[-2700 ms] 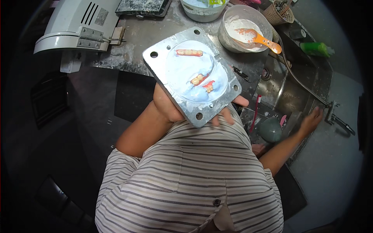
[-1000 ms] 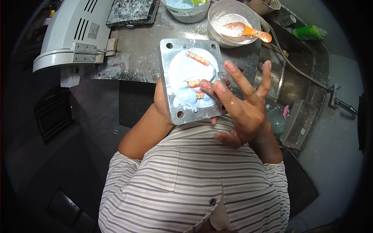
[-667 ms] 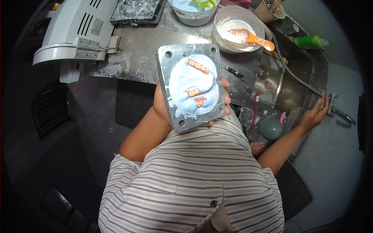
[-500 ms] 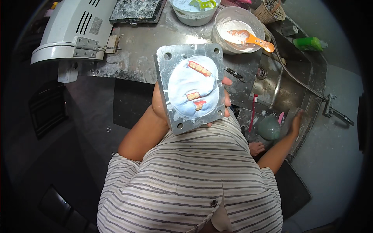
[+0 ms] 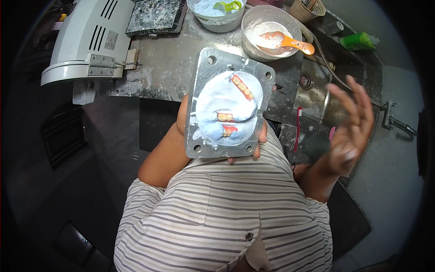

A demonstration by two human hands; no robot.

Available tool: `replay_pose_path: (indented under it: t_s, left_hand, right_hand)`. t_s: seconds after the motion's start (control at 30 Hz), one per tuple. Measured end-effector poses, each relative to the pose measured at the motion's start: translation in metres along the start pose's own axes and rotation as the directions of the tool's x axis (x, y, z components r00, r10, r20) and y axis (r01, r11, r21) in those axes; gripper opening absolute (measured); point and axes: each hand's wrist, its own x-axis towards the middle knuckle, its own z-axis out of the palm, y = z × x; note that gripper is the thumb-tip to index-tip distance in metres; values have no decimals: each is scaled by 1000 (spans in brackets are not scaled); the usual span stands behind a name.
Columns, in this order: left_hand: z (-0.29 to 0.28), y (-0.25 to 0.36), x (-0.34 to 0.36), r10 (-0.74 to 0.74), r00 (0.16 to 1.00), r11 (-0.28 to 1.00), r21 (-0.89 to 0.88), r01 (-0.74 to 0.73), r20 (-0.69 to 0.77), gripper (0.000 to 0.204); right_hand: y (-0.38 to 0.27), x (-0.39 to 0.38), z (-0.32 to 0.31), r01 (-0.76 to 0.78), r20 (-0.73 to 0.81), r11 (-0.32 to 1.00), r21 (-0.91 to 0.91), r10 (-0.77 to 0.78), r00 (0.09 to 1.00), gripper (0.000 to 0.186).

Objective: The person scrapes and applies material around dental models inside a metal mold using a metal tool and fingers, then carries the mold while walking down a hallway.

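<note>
My left hand point(image 5: 182, 117) grips a square metal denture flask half point(image 5: 192, 140) from beneath, its fingertips showing past the right and lower edges. Pale blue plaster point(image 5: 213, 97) fills the flask's round middle. Set in that plaster are three groups of false teeth on pink-red bases: a longer row point(image 5: 243, 87) at the upper right, a short group point(image 5: 225, 117) below centre and another point(image 5: 229, 131) beneath it. My right hand point(image 5: 351, 129) is raised over the sink side, fingers apart and a little blurred, with nothing in it.
On the metal counter point(image 5: 158, 59) stand a tub of blue powder point(image 5: 217, 20) with a green scoop and a tub of white powder point(image 5: 272, 50) with an orange scoop. A sink point(image 5: 315, 97) with a hose lies right; a red toothbrush point(image 5: 297, 129) rests near it. A white machine point(image 5: 86, 41) stands left.
My right hand has risen from low beside the sink into the air, fingers spreading. The flask half in my left hand has turned slightly clockwise and shifted a little right.
</note>
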Motion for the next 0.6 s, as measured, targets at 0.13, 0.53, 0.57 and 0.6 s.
replay_pose_path:
  t_s: [0.13,0.53,0.57,0.6]
  left_hand:
    - [-11,2,1,-58,998,998,-26,59,36,97]
    - [-18,5,-1,-65,988,976,-197,92,141,97]
    - [-17,8,2,-91,978,970,-206,130,185,97]
    - [-17,9,1,-90,975,970,-206,132,203,97]
  right_hand:
    - [-27,18,42,261,356,965,-28,-234,905,105]
    - [17,12,-1,2,-241,988,-155,-40,970,61]
    - [34,4,-27,-146,-348,963,-229,59,936,53]
    - [58,-9,-50,-324,-458,913,-249,184,870,51]
